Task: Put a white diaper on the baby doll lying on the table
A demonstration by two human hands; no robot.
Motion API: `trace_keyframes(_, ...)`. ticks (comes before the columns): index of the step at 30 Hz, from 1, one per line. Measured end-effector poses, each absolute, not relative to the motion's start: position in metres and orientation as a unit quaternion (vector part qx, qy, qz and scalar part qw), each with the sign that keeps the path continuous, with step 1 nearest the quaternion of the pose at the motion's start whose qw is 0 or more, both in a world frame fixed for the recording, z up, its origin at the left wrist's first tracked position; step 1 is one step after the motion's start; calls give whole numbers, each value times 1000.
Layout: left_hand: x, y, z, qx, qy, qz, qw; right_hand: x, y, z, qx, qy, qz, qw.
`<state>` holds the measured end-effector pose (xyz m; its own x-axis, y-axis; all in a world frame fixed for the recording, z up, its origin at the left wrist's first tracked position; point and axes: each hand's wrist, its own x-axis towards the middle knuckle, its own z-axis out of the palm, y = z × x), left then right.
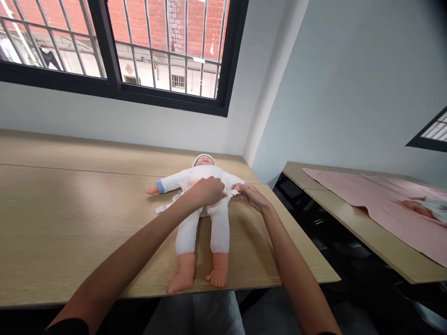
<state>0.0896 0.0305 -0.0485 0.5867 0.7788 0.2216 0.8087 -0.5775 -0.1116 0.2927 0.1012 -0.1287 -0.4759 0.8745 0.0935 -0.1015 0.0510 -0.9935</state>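
Observation:
A baby doll (220,228) in a white outfit and cap lies face up on the wooden table, its bare feet towards me. Around its hips is a white diaper (208,210), with one side tab (163,208) spread out loose on the left. My left hand (209,190) is closed over the front of the diaper at the doll's belly, its fingertips mostly hidden. At the doll's right-hand side of the view, my right hand (249,195) pinches the diaper's other tab (233,191) between thumb and fingers.
The table (87,223) ends at a front edge just past the doll's feet. Across a gap on the right stands another table (349,202) with a pink cloth (377,190) and part of another doll (421,207). A barred window (167,51) is behind.

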Motion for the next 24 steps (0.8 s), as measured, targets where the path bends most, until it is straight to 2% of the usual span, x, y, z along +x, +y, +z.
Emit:
trace_keyframes(3,104,5,-57,-859,-500,-5,105,285,102,-131,-312,-586,605,439)
trace_keyframes(9,130,-4,-82,-860,-489,20,142,273,99,-133,-295,-571,598,480)
trace_keyframes(24,114,35,-99,-892,-418,-97,143,282,104,-143,-274,-520,629,508)
